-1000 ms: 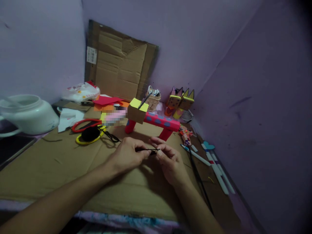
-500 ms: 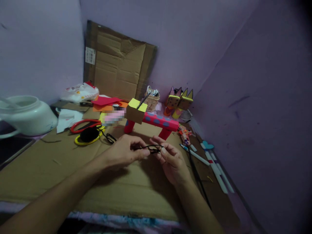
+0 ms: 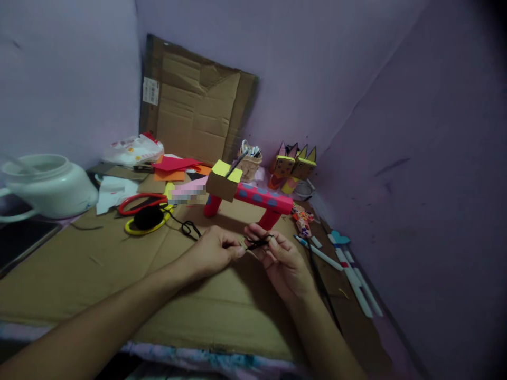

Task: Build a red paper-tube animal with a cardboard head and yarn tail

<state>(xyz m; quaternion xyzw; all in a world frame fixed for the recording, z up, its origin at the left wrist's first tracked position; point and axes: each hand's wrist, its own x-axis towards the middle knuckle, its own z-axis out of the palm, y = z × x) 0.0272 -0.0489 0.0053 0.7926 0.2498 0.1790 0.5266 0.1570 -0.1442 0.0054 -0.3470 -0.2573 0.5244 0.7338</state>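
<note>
Black yarn [image 3: 259,242] is bunched in small loops between my two hands, above the cardboard sheet. My left hand [image 3: 219,250] pinches one end of the bunch between thumb and forefinger. My right hand [image 3: 283,258] grips the looped part with thumb and fingers, palm partly turned up. A loose strand [image 3: 190,229] trails left from my left hand toward a black yarn ball [image 3: 148,217]. Just behind my hands stands a red paper-tube animal [image 3: 263,198] with blue spots and a box-shaped head [image 3: 222,187] topped in yellow.
Scissors with red [image 3: 138,203] and yellow handles lie by the yarn ball. A white pot [image 3: 51,184] stands at left. White markers [image 3: 320,254] lie at right. Behind are coloured papers [image 3: 178,164], a pen holder [image 3: 250,163] and two eared cardboard figures [image 3: 303,166].
My left hand has closed to a tighter pinch at the yarn's left end. The yarn between my hands is more bunched toward my right hand. The view has shifted slightly.
</note>
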